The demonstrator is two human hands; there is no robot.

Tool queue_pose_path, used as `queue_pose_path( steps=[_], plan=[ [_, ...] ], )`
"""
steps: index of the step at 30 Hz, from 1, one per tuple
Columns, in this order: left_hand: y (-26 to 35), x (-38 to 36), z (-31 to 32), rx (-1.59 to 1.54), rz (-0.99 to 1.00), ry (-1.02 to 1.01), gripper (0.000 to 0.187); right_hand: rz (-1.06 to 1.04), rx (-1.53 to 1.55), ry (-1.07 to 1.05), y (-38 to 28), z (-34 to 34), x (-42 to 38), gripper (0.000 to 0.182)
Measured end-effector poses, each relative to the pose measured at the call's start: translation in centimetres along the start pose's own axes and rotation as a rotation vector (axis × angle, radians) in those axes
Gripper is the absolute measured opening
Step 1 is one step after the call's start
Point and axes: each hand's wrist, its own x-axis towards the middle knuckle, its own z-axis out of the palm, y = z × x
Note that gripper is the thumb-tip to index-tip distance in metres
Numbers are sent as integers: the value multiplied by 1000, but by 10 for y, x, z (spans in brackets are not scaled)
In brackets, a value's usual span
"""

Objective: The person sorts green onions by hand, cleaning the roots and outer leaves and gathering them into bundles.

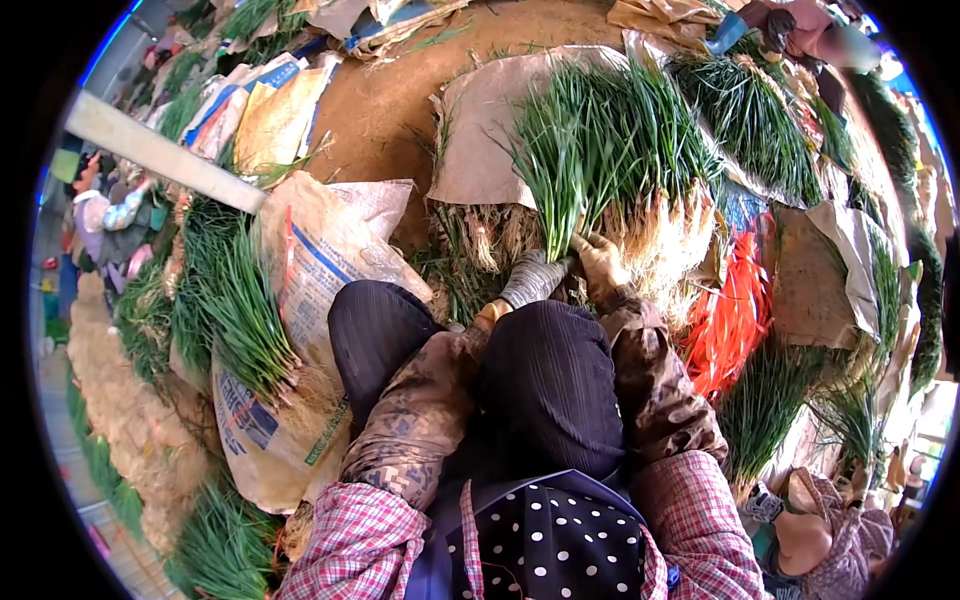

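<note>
A small upright bunch of chive-like greens (560,165) stands in front of my knees. My left hand (535,278), in a grey glove, is closed around its lower end. On the right of the same stems, my right hand (600,264), in a tan glove, has its fingers bent against the base; a small part of the grip is hidden. Just behind and to the right lies a larger pile of the same greens (640,130), with long pale roots (655,235) toward me. A beige sack sheet (485,120) lies to the left of the bunch, with more roots along its near edge.
Red plastic ties (735,315) lie at my right. To my left, tied greens (250,310) rest on a printed woven sack (330,245). A pale bar (165,155) crosses the upper left. Other people (105,215) sit at the left, top right and lower right (825,540).
</note>
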Motion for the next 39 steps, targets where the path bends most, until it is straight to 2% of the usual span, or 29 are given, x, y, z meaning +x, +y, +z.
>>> queue_pose_path(
  steps=[1, 2, 4, 6, 8, 9, 10, 11, 12, 13, 15, 17, 18, 20, 21, 22, 23, 25, 26, 28, 30, 31, 32, 33, 34, 35, 36, 38, 39],
  plan=[
    [-2, -4, -1, -92, 25, -3, 26, 22, -256, 94, -5, 1, -19, 42],
    [-2, -5, -3, -133, 25, -16, 26, 79, 19, 40, 10, 0, -27, 35],
    [1, -7, -8, -221, 28, -39, 24, -26, -669, -43, 51, -23, -29, 28],
    [1, -8, -9, -208, 73, -9, 24, -195, -1000, -240, 164, -69, -2, 29],
    [-5, 1, -8, -173, 76, 33, 25, -775, -965, -310, 272, -132, -1, 27],
    [-4, 6, -9, -56, 25, 44, 24, -370, -1200, -412, 200, -108, -28, 34],
    [-12, 12, -12, -54, 110, 23, 24, 21, -1491, -553, 113, -77, -62, 43],
    [-14, 9, -12, -157, 142, 2, 23, 101, -1637, -438, 73, -60, -55, 50],
    [-17, 6, -10, -258, 175, -19, 22, 90, -1603, -106, 20, -42, -64, 52],
    [-18, 5, -7, -288, 96, -13, 22, -240, -1421, 189, 28, -56, -33, 46],
    [-14, 7, -1, -345, -53, 6, 22, -315, -1362, 344, -20, -50, 24, 35],
    [-6, 7, 5, -223, -139, 76, 25, -156, -1455, 309, -74, -40, 32, 31],
    [-2, 7, 5, -164, -180, 112, 28, -152, -1358, 303, -87, -37, 32, 32],
    [0, 9, 1, -100, -164, 62, 31, -233, -1426, 254, -76, -36, 45, 27],
    [-16, 20, 3, -169, -27, 39, 29, -275, -1460, 230, -72, -35, 50, 24],
    [-37, 37, 5, -240, 110, 14, 27, -196, -1482, 215, -63, -29, 53, 21],
    [-48, 53, 5, -228, 96, -33, 27, -383, -1154, 149, -58, -24, 25, 18],
    [-65, 76, 7, -194, 64, -134, 28, -475, -969, 40, -46, -10, -21, 20],
    [-70, 79, 8, -56, 119, -139, 28, -467, -843, -21, -32, -9, -32, 20],
    [-70, 76, 6, 146, 184, -122, 29, -652, -834, 129, -13, -9, -43, 22],
    [-43, 48, 4, 204, 147, -62, 34, -290, -454, 69, -18, -11, -55, 25],
    [-20, 24, 5, 197, 104, -24, 38, -294, -344, 149, 7, -16, -41, 23],
    [-8, 13, 6, 190, 61, 14, 41, -222, -330, 166, 3, -13, -47, 22],
    [-18, 24, 6, 194, 116, 19, 48, -150, -314, 183, -5, -8, -56, 22],
    [-28, 33, 8, 233, 106, 51, 46, -77, -297, 200, -9, -5, -61, 21],
    [-10, 15, 6, 271, 97, 84, 44, -107, -274, 212, 7, -8, -50, 20],
    [4, -1, 2, 310, 86, 117, 42, -25, -240, 207, 13, -12, -48, 20],
    [6, -9, -3, 277, 194, 248, 41, 135, -175, 201, 19, -20, -44, 22],
    [2, -6, -4, 221, 230, 314, 40, 116, -451, 16, 22, -23, -43, 25]
  ],
)
